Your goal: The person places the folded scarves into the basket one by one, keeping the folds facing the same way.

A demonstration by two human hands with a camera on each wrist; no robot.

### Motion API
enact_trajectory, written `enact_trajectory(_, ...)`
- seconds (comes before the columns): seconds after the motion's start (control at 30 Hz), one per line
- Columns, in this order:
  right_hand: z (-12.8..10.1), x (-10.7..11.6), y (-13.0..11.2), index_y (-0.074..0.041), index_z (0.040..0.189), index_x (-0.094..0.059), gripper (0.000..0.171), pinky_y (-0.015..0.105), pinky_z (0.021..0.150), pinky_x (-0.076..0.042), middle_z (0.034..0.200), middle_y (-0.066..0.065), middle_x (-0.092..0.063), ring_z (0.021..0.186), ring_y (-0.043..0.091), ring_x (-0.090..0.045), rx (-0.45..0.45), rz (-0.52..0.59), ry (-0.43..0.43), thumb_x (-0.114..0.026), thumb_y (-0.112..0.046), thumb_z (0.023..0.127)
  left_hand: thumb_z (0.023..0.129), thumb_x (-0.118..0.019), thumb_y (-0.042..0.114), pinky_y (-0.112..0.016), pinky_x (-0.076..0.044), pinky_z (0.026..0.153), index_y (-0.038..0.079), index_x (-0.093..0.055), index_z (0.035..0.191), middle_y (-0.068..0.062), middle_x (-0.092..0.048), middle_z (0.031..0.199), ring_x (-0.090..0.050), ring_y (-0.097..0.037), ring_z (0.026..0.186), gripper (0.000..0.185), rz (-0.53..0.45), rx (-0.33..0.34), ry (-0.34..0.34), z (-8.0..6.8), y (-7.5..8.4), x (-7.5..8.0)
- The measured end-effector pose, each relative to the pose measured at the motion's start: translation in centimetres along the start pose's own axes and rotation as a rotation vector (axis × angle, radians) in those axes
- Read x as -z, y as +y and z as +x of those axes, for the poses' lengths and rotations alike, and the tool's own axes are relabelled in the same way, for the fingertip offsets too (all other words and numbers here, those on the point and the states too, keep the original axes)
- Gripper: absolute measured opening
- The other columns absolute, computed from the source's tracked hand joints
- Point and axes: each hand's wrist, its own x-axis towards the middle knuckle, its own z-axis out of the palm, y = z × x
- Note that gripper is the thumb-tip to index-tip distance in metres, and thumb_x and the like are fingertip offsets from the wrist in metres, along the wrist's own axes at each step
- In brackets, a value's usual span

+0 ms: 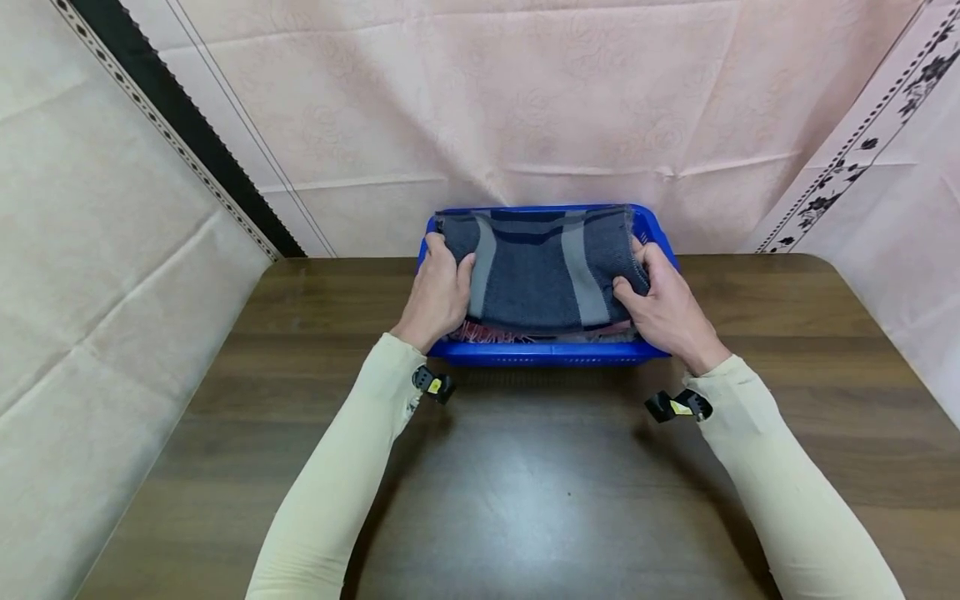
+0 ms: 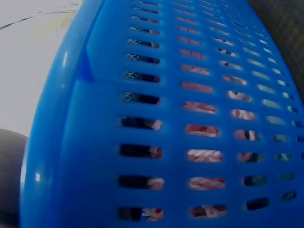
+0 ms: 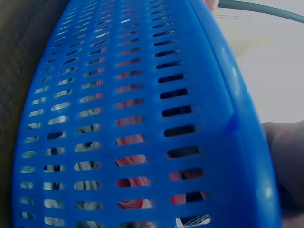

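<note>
**Two hands, one soft folded cloth**

Both hands clamp a folded dark blue cloth with grey stripes [image 1: 542,271] atop the blue basket [image 1: 551,353] at the table's [image 1: 525,483] far edge. Left hand [image 1: 437,293] and right hand [image 1: 663,310] each keep a curled grip on a side edge. It looks light, limp and unbreakable; holding both ends seems best. Reddish fabric below shows only through the slots, and both wrist views see just the basket wall.

The slotted wall of a blue plastic basket [image 2: 156,118] is filling the view; red-and-white fabric [image 2: 205,155] is showing through slots toward 4 o'clock.
</note>
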Motion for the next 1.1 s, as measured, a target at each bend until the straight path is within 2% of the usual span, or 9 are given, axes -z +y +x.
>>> enact_trajectory(0.1, -0.1, 0.2, 0.0, 0.003, 0.121, -0.045, 0.035, 0.053, 0.106, -0.037, 0.160, 0.017, -0.040, 0.129, 0.033, -0.045, -0.016, -0.023, 0.005, -0.052, -0.028, 0.105, 0.110, -0.039, 0.035, -0.050, -0.050, 0.096, -0.002, -0.023, 0.147, -0.027, -0.055, 0.130, -0.062, -0.037, 0.109, 0.055, 0.005, 0.037, -0.032, 0.0, 0.1, -0.1)
enact_trajectory(0.33, -0.3, 1.2, 0.0, 0.000, 0.107, -0.040, 0.033, 0.052, 0.101, -0.035, 0.169, 0.009, -0.021, 0.150, 0.037, -0.033, -0.089, -0.125, -0.036, -0.052, -0.031, 0.105, 0.110, -0.036, 0.039, -0.047, -0.053, 0.085, -0.004, -0.014, 0.153, -0.020, -0.058, 0.113, -0.062, -0.033, 0.093, 0.064, 0.061, 0.097, -0.097, -0.5, 0.5, -0.4)
enact_trajectory(0.53, -0.5, 2.3, -0.1, -0.001, 0.109, -0.044, 0.034, 0.044, 0.082, -0.042, 0.166, 0.016, -0.027, 0.119, 0.035, -0.049, -0.171, -0.187, -0.070, -0.054, -0.032, 0.103, 0.110, -0.039, 0.040, -0.047, -0.057, 0.083, -0.007, -0.011, 0.155, -0.021, -0.063, 0.106, -0.068, -0.034, 0.090, 0.071, 0.152, 0.129, -0.117, -0.8, 0.8, -0.5)
enact_trajectory(0.63, -0.8, 2.8, 0.0, -0.001, 0.112, -0.048, 0.035, 0.038, 0.069, -0.044, 0.141, 0.024, -0.056, 0.099, 0.031, -0.056, -0.200, -0.207, -0.054, -0.056, -0.034, 0.102, 0.109, -0.041, 0.040, -0.049, -0.056, 0.091, -0.008, -0.018, 0.152, -0.025, -0.063, 0.120, -0.068, -0.037, 0.102, 0.068, 0.212, 0.146, -0.117, -0.8, 1.0, -0.8)
enact_trajectory(0.73, -1.1, 3.1, 0.3, -0.003, 0.112, -0.052, 0.037, 0.032, 0.061, -0.045, 0.104, 0.017, -0.061, 0.081, 0.026, -0.057, -0.232, -0.226, -0.057, -0.061, -0.037, 0.100, 0.108, -0.045, 0.039, -0.050, -0.055, 0.097, -0.008, -0.023, 0.149, -0.027, -0.058, 0.131, -0.065, -0.039, 0.112, 0.066, 0.263, 0.180, -0.119, -1.0, 1.1, -0.9)
enact_trajectory(0.77, -1.2, 3.1, 0.4, -0.003, 0.112, -0.054, 0.038, 0.032, 0.062, -0.046, 0.097, 0.015, -0.059, 0.082, 0.025, -0.058, -0.242, -0.229, -0.064, -0.063, -0.038, 0.099, 0.108, -0.046, 0.038, -0.050, -0.055, 0.097, -0.007, -0.023, 0.150, -0.027, -0.057, 0.133, -0.065, -0.039, 0.113, 0.066, 0.272, 0.193, -0.119, -1.1, 1.1, -0.8)
enact_trajectory(0.9, -1.4, 3.3, 0.6, -0.002, 0.116, -0.060, 0.047, 0.038, 0.074, -0.052, 0.114, 0.021, -0.070, 0.095, 0.031, -0.065, -0.246, -0.272, -0.085, -0.068, -0.044, 0.096, 0.107, -0.051, 0.034, -0.052, -0.058, 0.090, -0.005, -0.020, 0.153, -0.029, -0.058, 0.133, -0.067, -0.042, 0.110, 0.069, 0.296, 0.206, -0.085, -1.5, 1.2, -0.6)
enact_trajectory(1.03, -1.3, 3.6, 0.1, -0.001, 0.138, -0.053, 0.062, 0.056, 0.091, -0.054, 0.128, 0.028, -0.066, 0.115, 0.043, -0.064, -0.217, -0.298, -0.074, -0.070, -0.043, 0.095, 0.105, -0.056, 0.027, -0.052, -0.061, 0.079, -0.005, -0.026, 0.150, -0.030, -0.064, 0.123, -0.071, -0.043, 0.100, 0.063, 0.316, 0.167, -0.024, -2.2, 1.1, 0.3)
enact_trajectory(1.1, -1.3, 3.6, -0.2, -0.005, 0.146, -0.049, 0.064, 0.059, 0.091, -0.055, 0.130, 0.028, -0.066, 0.117, 0.044, -0.064, -0.192, -0.303, -0.052, -0.071, -0.037, 0.095, 0.103, -0.059, 0.024, -0.052, -0.061, 0.075, -0.005, -0.033, 0.144, -0.030, -0.067, 0.115, -0.073, -0.043, 0.094, 0.057, 0.323, 0.142, -0.008, -2.5, 1.0, 0.8)
